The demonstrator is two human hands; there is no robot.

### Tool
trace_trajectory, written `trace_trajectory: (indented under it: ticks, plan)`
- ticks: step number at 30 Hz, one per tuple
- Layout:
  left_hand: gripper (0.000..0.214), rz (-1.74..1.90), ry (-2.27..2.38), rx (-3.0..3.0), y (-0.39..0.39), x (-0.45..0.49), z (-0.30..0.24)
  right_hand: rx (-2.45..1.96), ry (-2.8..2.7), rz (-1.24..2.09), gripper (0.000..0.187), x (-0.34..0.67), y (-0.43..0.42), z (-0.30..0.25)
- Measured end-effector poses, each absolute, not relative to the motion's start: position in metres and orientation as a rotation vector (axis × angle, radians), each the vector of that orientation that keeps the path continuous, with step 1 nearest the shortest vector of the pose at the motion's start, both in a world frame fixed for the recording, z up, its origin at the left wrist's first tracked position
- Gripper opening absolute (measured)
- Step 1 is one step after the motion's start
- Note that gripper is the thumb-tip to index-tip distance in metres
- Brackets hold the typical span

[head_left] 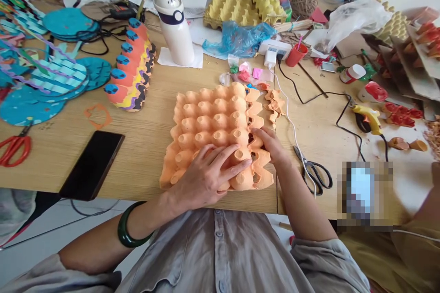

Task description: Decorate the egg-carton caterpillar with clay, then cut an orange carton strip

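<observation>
An orange-painted egg tray point(209, 123) lies upside down on the wooden table point(144, 142) right in front of me. My left hand point(206, 174) rests flat on its near cups, fingers spread and stretched toward the right edge. My right hand point(271, 146) touches the tray's cut, jagged right edge, its fingers curled onto a cup there; I cannot see anything held in them. A strip of cut orange cup pieces point(275, 103) lies just beyond the tray's far right corner.
Black scissors point(314, 171) and a white cable point(292, 123) lie right of the tray. A black phone point(91, 165) and red scissors point(13, 146) lie left. A white bottle point(173, 25), yellow egg trays point(240, 2), a yellow glue gun point(367, 116) and paper crafts point(132, 66) fill the back. Another person's sleeve point(395, 252) is at right.
</observation>
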State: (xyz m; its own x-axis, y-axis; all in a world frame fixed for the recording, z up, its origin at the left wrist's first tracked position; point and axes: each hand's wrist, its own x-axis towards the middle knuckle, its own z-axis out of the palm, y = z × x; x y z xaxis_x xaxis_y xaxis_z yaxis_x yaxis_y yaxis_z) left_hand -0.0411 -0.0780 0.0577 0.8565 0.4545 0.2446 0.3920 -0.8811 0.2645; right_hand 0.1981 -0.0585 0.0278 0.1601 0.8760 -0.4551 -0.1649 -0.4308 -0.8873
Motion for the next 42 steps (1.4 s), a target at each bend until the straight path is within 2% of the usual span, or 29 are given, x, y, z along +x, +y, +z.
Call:
trace_trajectory:
  ticks: [6,10,18,21,25,31,34,38,42]
  plan:
    - [0.071,0.550,0.688,2.779,-0.079,-0.043,0.059,-1.424,-0.604,1.562,0.035,0.190,-0.060,0.023]
    - [0.071,0.525,0.692,2.803,-0.078,-0.043,0.058,-1.370,-0.645,1.670,0.046,0.191,-0.070,0.037]
    - [0.073,0.504,0.737,2.827,-0.077,-0.039,0.053,-1.352,-0.579,1.735,0.052,0.191,-0.109,0.045]
    - [0.076,0.362,0.686,2.877,-0.078,-0.037,0.052,-1.474,-0.682,1.600,0.054,0.191,-0.113,0.036]
    - [0.073,0.225,0.666,2.933,-0.082,-0.032,0.047,-1.739,-0.988,1.269,0.047,0.193,-0.113,0.025]
    - [0.069,0.200,0.644,2.949,-0.084,-0.030,0.045,-1.951,-1.199,1.130,0.040,0.197,-0.110,0.034]
    - [0.072,0.319,0.653,2.893,-0.082,-0.035,0.047,-1.832,-1.159,1.236,0.039,0.200,-0.109,0.042]
    - [0.071,0.512,0.699,2.803,-0.080,-0.041,0.054,-1.524,-0.842,1.523,0.049,0.196,-0.109,0.044]
    - [0.069,0.648,0.688,2.757,-0.078,-0.043,0.062,-1.306,-0.581,1.647,0.040,0.181,-0.110,0.032]
